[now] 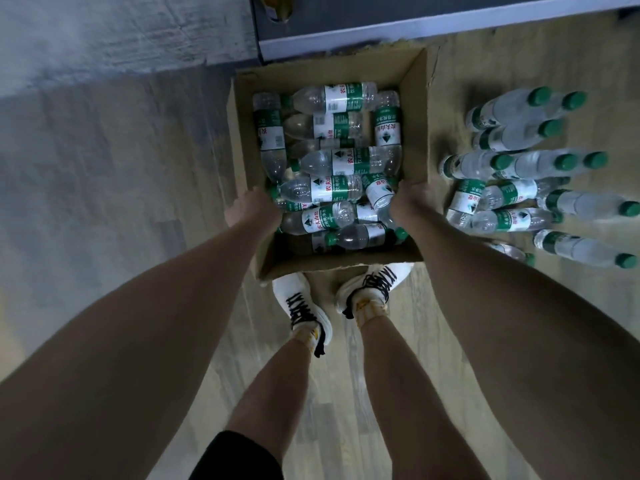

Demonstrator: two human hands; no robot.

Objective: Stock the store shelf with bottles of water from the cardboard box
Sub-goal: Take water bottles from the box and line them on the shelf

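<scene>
Both hands, left (251, 209) and right (410, 199), grip the cardboard box (414, 109) walls; many bottles (332, 188) remain inside, the shelf (346, 29) looks unstocked.

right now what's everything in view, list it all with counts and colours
cardboard box: one, brown, open top, on the floor ahead of the feet
bottles in the box: over a dozen, clear with green and white labels, lying jumbled; exact count hidden
bottles on the floor: over a dozen, clear with green caps, mostly upright, right of the box
shelf base: one, grey, beyond the box
floor: pale wood pattern
shoes: two, white with black laces, at the box's near edge
shorts: dark, bottom edge of view
left hand: grips the box's left wall
right hand: grips the box's right wall
</scene>
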